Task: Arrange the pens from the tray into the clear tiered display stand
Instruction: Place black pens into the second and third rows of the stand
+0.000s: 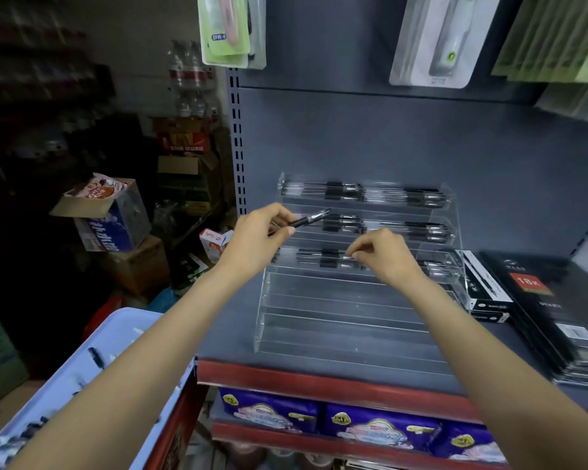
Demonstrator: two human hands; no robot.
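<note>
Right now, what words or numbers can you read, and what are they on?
"18K": red label on the black notebook.
"DIARY", faint: the same notebook, below the label.
Too blurred to read: print on the blue carton, red box, hanging green pack, white pack, black-and-white pen box and purple packs.
No print shows on the pen the left hand holds.

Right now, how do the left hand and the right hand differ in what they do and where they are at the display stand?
The left hand holds a black pen tilted in the air by the second tier from the top; the right hand pinches at pens lying in the third tier. The left hand is higher and at the left edge of the stand, the right hand lower and near its middle. Both have curled fingers.
</note>
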